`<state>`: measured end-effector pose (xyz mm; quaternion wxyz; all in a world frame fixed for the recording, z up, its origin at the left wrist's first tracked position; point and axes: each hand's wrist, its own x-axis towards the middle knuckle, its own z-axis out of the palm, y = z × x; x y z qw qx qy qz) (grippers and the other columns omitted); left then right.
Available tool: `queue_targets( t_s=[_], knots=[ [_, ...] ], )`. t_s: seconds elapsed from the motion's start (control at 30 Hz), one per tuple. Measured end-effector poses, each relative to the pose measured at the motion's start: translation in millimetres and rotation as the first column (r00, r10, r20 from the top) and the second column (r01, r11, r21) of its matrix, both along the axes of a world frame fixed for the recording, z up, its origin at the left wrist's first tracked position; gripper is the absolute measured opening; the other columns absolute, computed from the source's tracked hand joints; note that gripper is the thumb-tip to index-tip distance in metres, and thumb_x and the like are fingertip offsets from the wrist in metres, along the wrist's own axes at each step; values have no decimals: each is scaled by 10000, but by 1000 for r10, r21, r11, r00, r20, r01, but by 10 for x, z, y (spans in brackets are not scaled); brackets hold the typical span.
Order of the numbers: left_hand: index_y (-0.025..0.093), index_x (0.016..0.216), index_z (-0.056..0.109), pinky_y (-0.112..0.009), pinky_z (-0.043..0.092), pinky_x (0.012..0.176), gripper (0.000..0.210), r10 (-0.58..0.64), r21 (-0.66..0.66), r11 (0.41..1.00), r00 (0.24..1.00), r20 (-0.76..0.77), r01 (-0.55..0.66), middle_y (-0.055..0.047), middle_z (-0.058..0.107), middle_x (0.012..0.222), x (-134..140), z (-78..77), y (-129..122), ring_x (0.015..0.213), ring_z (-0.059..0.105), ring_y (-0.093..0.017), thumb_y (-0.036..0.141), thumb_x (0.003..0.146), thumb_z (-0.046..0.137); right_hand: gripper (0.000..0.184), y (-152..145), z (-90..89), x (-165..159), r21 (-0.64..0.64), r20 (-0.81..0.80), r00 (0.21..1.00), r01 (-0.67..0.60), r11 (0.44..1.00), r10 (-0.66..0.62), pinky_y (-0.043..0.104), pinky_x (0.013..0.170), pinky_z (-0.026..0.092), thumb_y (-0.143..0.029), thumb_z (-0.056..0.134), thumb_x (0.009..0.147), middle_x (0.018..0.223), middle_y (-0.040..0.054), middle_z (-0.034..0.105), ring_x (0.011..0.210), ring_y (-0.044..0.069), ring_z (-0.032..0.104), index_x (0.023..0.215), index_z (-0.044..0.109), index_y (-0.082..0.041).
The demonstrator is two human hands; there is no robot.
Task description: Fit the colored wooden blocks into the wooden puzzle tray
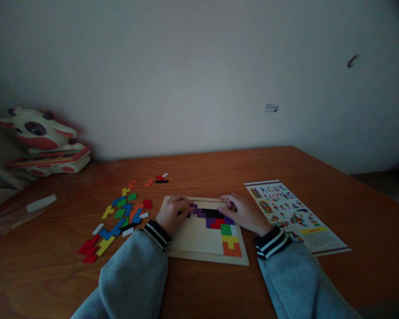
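A shallow wooden puzzle tray (196, 241) lies flat on the table between my arms. Coloured block pieces fill part of its top and right side, among them a black piece (213, 213), a green piece (225, 229) and an orange piece (232, 250). My left hand (174, 215) rests over the tray's upper left, thumb and fingers closing at the edge of a purple puzzle piece (194, 209); another black piece (184, 215) shows under the thumb. My right hand (244, 214) lies over the upper right corner, its fingertips apart and near the long black piece, covering some pieces.
Loose coloured pieces (120, 213) are scattered left of the tray, with a few farther back. A printed pattern sheet (294, 212) lies at the right. A cow-shaped toy keyboard (49, 141) stands at the back left. A wall (186, 88) rises behind the table (213, 173).
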<state>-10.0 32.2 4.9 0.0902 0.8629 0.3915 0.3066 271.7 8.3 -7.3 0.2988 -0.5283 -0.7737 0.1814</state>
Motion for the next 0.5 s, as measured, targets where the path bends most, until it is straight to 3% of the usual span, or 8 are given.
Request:
queue_targets(
  t_s=[0.13, 0.27, 0.37, 0.5],
  knots=[
    [249, 1013, 742, -400, 496, 869, 197, -21, -2, 1000, 996, -81, 21, -72, 689, 1028, -22, -44, 42, 958, 631, -239, 332, 872, 632, 336, 2, 4, -7, -9, 2, 1000, 3, 1000, -3, 302, 675, 443, -440, 615, 863, 814, 30, 604, 753, 181, 570, 1097, 645, -201],
    [247, 1051, 729, -393, 499, 878, 213, -40, 9, 999, 997, -68, 41, -75, 691, 1065, -53, -55, 60, 964, 638, -229, 319, 883, 620, 332, -4, 13, -8, -18, 1, 1000, 1, 1000, -1, 299, 666, 442, -428, 613, 869, 816, 31, 599, 756, 183, 570, 1102, 643, -194],
    [236, 1050, 723, -370, 500, 882, 215, -111, 63, 991, 992, -54, 115, -75, 707, 1048, -73, -76, 32, 965, 647, -210, 298, 921, 562, 337, -13, 19, -8, -20, -1, 1000, 0, 1000, 0, 300, 665, 444, -429, 608, 875, 817, 33, 596, 758, 185, 570, 1107, 643, -186],
    [249, 1118, 693, -370, 502, 882, 253, -196, 190, 956, 969, -148, 222, -67, 714, 1075, -94, -134, -59, 970, 643, -201, 305, 946, 517, 331, -11, 5, -9, -20, -3, 1000, 2, 1000, -3, 294, 668, 445, -424, 615, 873, 822, 33, 597, 763, 182, 569, 1103, 641, -188]
  ],
)
